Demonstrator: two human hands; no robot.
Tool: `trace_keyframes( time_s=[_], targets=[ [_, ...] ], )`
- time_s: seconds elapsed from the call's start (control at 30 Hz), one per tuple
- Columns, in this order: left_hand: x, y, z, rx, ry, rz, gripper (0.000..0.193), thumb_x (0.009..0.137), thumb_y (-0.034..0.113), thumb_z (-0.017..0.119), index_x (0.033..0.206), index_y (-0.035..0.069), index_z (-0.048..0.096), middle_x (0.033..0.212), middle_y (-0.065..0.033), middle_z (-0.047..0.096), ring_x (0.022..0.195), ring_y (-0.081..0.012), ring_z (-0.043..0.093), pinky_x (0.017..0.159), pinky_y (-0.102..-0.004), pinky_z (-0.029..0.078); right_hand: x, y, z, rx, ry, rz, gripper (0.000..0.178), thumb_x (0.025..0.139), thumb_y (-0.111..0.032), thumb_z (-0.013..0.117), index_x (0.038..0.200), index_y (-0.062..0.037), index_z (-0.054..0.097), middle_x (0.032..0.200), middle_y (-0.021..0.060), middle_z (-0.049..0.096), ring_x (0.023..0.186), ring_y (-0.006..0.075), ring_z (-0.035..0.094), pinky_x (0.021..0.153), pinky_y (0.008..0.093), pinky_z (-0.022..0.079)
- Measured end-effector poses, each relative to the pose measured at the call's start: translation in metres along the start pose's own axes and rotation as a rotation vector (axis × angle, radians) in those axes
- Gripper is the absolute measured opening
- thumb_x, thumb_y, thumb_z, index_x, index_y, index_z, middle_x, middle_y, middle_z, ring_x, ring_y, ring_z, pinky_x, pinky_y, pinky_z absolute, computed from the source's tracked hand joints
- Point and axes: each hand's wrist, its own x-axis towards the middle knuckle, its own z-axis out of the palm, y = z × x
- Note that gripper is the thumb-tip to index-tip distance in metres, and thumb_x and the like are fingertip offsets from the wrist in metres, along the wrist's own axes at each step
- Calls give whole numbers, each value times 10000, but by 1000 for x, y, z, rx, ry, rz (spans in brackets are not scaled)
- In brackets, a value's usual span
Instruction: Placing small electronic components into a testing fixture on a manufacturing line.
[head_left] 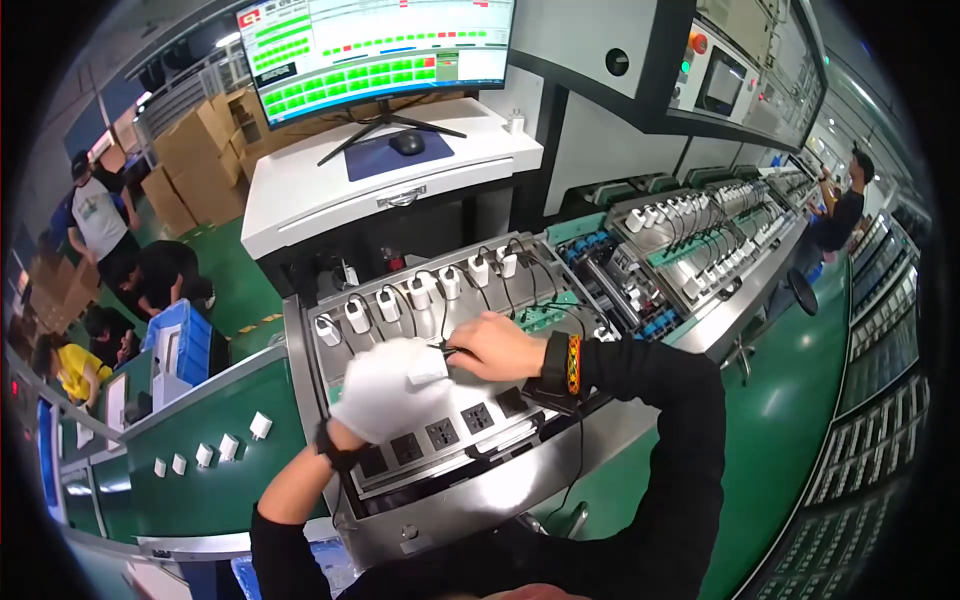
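Observation:
My left hand (385, 392), in a white glove, is closed round a white power adapter (428, 368) above the metal test fixture (455, 385). Bare and pinched, my right hand (497, 346) meets it from the right, its fingers on the end of a black cable (453, 350) at the adapter. Whether the plug is inside the adapter is hidden by my fingers. Behind my hands stands a row of white adapters (420, 292) with black cables attached. Black sockets (441, 432) line the fixture's near side.
On the green conveyor (250, 490) at left lie several loose white adapters (229, 446). A monitor (380, 60) and a mouse (407, 142) stand on the white desk (300, 205). Another adapter-filled fixture (690, 240) extends right. Several people are at left; one person (845, 210) stands far right.

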Motion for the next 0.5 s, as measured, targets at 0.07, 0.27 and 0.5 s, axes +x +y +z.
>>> trace_keyframes(
  time_s=[0.07, 0.27, 0.5],
  targets=[
    [0, 3, 20, 49, -45, 77, 265, 716, 216, 637, 901, 38, 572, 786, -102, 591, 712, -252, 605, 585, -350, 481, 0, -2, 4, 23, 110, -104, 180, 818, -253, 551, 834, -79, 594, 740, 86, 606, 727, 258, 592, 698, 360, 404],
    [-2, 7, 41, 119, -306, 25, 134, 762, 197, 567, 788, 73, 525, 716, -103, 579, 579, -253, 593, 498, -367, 455, -17, -5, -12, -85, -172, -124, 145, 819, -217, 548, 832, -77, 581, 774, 81, 610, 760, 252, 593, 707, 373, 385],
    [-2, 20, 29, 156, -385, -42, 104, 754, 184, 557, 758, 90, 512, 661, -104, 552, 541, -263, 576, 476, -382, 443, -25, -3, -11, 79, -181, -90, 113, 766, -184, 583, 792, -74, 572, 784, 87, 611, 771, 268, 590, 724, 389, 374]
  ],
)
